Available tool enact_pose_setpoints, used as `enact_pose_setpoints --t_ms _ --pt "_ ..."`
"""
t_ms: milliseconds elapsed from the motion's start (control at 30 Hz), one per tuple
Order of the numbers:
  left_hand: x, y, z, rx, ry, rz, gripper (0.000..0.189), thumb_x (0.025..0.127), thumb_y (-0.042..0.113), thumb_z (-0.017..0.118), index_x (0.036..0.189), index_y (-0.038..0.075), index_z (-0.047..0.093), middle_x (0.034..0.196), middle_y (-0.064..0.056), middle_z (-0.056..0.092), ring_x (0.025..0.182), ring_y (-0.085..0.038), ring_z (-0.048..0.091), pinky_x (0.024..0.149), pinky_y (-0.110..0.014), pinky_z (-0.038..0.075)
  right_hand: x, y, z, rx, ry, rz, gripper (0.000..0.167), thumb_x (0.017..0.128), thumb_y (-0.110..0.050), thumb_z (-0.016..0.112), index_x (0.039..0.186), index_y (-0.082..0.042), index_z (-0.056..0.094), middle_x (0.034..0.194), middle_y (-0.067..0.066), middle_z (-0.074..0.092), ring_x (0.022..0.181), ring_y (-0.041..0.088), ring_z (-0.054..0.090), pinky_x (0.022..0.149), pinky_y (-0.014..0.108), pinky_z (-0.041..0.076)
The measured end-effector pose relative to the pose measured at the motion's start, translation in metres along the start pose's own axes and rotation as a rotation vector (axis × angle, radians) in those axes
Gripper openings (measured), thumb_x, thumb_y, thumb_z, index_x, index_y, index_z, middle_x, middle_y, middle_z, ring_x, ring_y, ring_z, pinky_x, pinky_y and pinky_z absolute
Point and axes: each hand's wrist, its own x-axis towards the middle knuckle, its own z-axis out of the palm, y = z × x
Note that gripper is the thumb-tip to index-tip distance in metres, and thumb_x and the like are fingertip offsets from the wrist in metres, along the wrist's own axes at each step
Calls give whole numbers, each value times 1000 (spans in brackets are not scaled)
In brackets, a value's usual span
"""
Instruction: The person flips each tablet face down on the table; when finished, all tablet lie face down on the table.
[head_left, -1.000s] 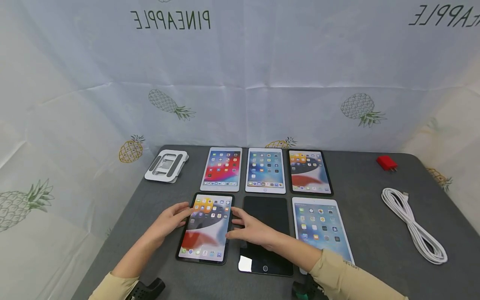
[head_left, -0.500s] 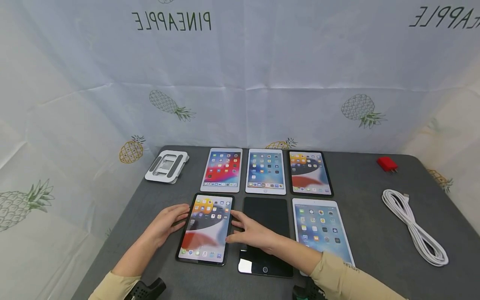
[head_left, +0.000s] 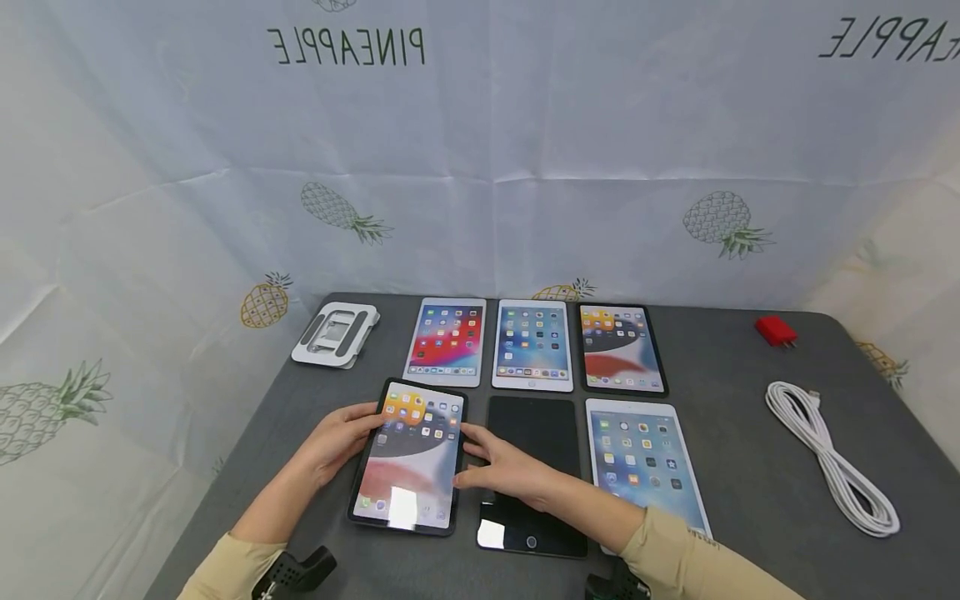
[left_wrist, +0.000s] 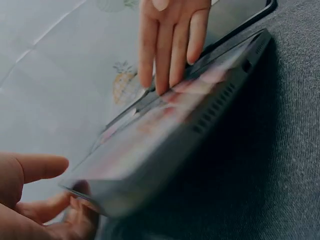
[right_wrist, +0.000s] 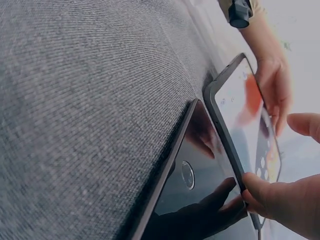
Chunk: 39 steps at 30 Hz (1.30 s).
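Observation:
My left hand (head_left: pixel 337 442) grips a black-framed tablet (head_left: pixel 408 458) by its left edge. In the left wrist view its thumb (left_wrist: pixel 42 167) is over the screen side and its fingers (left_wrist: pixel 72 217) are curled beneath. The tablet is tilted, its left side raised above the grey tabletop, with dark shadow under it. At the opposite edge is my right hand (head_left: pixel 506 467), its thumb and fingertips against the tablet's side; the left wrist view shows these fingers straight. Beneath the right hand lies a dark-screened tablet (head_left: pixel 532 525) with a round home button, partly covered by the forearm.
Three lit tablets lie in the back row: white (head_left: pixel 446 342), white (head_left: pixel 532 343), black (head_left: pixel 621 346). Another white tablet (head_left: pixel 645 458) lies partly under the right forearm. A folded white stand (head_left: pixel 335 333) is back left; a red plug (head_left: pixel 776 330) and coiled white cable (head_left: pixel 832 458) lie right.
My left hand has taken hold of the black-framed tablet's left edge. That side has come up, and a bright reflection now shows on the screen. The right hand has hardly moved.

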Motion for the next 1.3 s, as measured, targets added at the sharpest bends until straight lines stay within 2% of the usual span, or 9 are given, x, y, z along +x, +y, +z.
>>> enact_pose_setpoints --t_ms 167,333,433,567,767,867,1000,1167,1300 --pt "-4 11 6 65 82 72 54 92 22 69 135 -7 52 124 -17 63 92 -11 64 80 -26 52 0 -2 -2 -55 8 -13 77 89 -17 69 152 -2 27 155 20 27 140 39 31 108 52 35" --pt "-13 29 15 191 138 143 52 88 28 74 128 -2 62 122 -15 66 104 -20 65 89 -39 53 1 -7 -7 -174 60 -88 66 91 -22 67 147 -5 38 149 20 36 137 42 33 105 53 38" --pt "-17 39 23 265 162 197 49 88 28 73 126 -2 64 119 -16 67 104 -24 66 88 -42 53 4 -14 -10 -199 98 -129 59 93 -24 65 145 -7 43 147 21 40 136 42 35 103 58 38" --pt "-19 48 32 342 187 250 43 89 23 72 123 -2 66 112 -16 70 100 -26 68 85 -42 55 10 -24 -13 -179 151 -172 54 96 -28 61 144 -10 46 146 18 44 135 39 40 100 58 42" --pt "-18 58 45 462 220 347 37 86 16 73 117 -3 69 103 -17 72 97 -27 70 79 -41 57 22 -33 -19 -65 193 -252 51 99 -25 57 145 -7 44 147 15 45 134 32 44 104 52 40" --pt "-18 64 52 497 223 409 34 84 14 74 113 -4 71 101 -17 72 93 -26 71 74 -40 58 25 -36 -23 -49 228 -273 51 99 -25 57 144 -5 44 148 15 44 135 32 42 106 52 38" --pt "-19 69 62 501 190 477 33 83 12 74 112 -4 71 101 -17 72 90 -26 72 73 -39 58 27 -40 -26 -70 294 -283 50 99 -27 59 143 -9 47 146 12 47 135 31 43 105 55 38" --pt "-20 71 71 518 171 528 32 83 11 76 110 -4 72 100 -16 73 85 -23 73 71 -37 58 29 -44 -28 -82 332 -290 49 98 -33 59 143 -17 49 145 7 49 135 27 43 104 55 39" --pt "-22 71 78 539 150 562 34 84 13 76 114 -2 71 100 -14 73 82 -19 73 71 -37 59 31 -46 -30 -86 348 -298 49 98 -35 59 143 -17 49 145 4 49 135 25 42 105 54 38"
